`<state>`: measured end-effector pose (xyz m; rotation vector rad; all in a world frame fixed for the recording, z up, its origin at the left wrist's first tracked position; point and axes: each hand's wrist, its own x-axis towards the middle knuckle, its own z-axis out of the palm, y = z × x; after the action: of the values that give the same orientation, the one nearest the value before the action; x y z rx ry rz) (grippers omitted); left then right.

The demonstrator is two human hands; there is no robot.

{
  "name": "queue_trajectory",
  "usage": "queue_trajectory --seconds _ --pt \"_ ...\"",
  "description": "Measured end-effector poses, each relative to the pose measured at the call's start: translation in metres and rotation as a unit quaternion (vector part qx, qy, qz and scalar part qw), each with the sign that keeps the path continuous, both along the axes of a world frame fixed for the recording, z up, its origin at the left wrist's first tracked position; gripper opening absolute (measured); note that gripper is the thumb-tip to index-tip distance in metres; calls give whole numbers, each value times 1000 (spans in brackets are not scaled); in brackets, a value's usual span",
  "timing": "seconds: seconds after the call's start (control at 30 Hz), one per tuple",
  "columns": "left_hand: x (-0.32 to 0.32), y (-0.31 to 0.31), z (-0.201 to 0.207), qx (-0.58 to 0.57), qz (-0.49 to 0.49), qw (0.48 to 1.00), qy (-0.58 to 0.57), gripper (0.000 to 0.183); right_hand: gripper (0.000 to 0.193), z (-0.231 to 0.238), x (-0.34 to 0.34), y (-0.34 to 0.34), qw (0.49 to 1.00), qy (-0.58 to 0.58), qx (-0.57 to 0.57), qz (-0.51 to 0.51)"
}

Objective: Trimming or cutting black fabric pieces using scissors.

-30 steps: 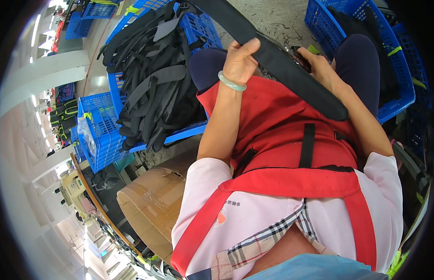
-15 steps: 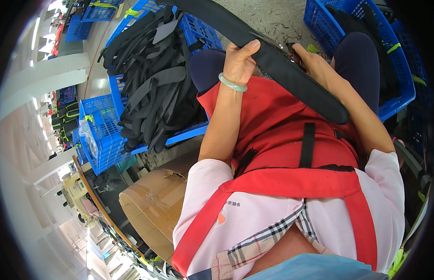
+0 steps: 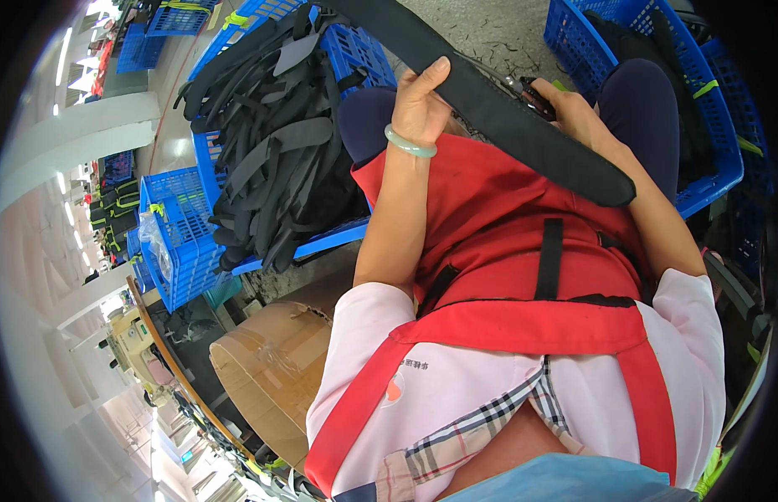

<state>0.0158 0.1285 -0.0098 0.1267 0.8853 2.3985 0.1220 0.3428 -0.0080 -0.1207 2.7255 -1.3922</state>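
Note:
A long, black padded strap (image 3: 535, 144) with a rounded near end stretches diagonally above my lap, its far end running out past the top of the view. My left hand (image 3: 421, 105), a pale green bangle at its wrist, grips the strap's left edge with the thumb on top and the fingers underneath. Along the strap's right edge my right hand (image 3: 577, 117) is closed round a black-handled metal tool (image 3: 529, 90) that resembles scissors; its tip points at the edge. My right forearm passes behind the strap's rounded end.
To the left, a blue plastic crate (image 3: 301, 249) is heaped with black straps (image 3: 280, 159). Another blue crate (image 3: 707, 180) with black pieces stands at the right. A smaller blue crate (image 3: 184, 272) and a cardboard box (image 3: 276, 360) sit at the left. A red apron (image 3: 498, 226) covers my lap.
My left hand has shifted slightly left and down. The strap's rounded end has swung a little up and right, and the tool in my right hand shows more plainly, slightly farther right.

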Motion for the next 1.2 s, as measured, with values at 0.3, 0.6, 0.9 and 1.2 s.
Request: queue_trajectory --seconds 0.3,0.6,0.9,1.2 --pt "9 8 -5 4 -5 1000 20 13 28 6 -1 -9 1000 -2 -6 19" --pt "17 15 -5 8 -20 1000 14 14 29 11 2 -12 1000 -28 -5 2" --pt "20 16 -15 9 -64 998 29 18 25 5 0 -12 1000 -13 -24 -10" --pt "24 33 -13 -8 -16 998 -68 15 30 -27 10 -4 968 -11 -245 -50"
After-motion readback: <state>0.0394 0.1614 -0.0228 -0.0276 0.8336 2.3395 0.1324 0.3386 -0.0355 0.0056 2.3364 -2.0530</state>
